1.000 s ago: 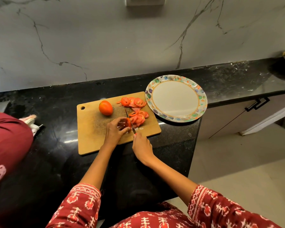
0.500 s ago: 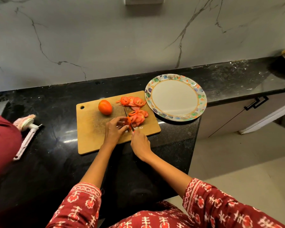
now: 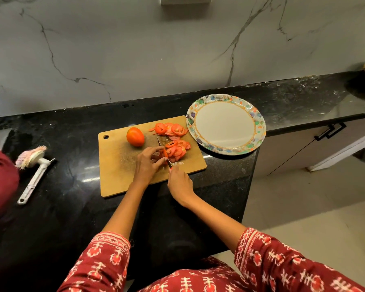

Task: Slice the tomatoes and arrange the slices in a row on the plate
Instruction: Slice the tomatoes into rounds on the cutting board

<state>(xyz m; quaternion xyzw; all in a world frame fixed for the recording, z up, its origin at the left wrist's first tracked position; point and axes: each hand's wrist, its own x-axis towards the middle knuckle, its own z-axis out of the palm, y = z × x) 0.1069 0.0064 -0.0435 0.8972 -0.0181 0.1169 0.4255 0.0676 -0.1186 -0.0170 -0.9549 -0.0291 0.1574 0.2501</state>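
On the wooden cutting board [image 3: 122,169], the left hand [image 3: 146,165] pinches the last stub of a tomato [image 3: 164,153] while the right hand [image 3: 180,182] grips the knife [image 3: 163,148] by its handle. Two heaps of slices [image 3: 171,129] lie beside the blade, a whole tomato [image 3: 135,136] behind. The plate [image 3: 259,131] on the table holds nothing yet. Those slices look wet, soft and slippery; I'd lift each gently by its firmer skin edge.

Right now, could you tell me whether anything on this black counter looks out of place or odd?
One thing: a white-handled scrubbing brush with pink bristles lies on the black stone counter, left of the wooden cutting board. It is a cleaning tool near food. No slices lie on the floral-rimmed plate yet.
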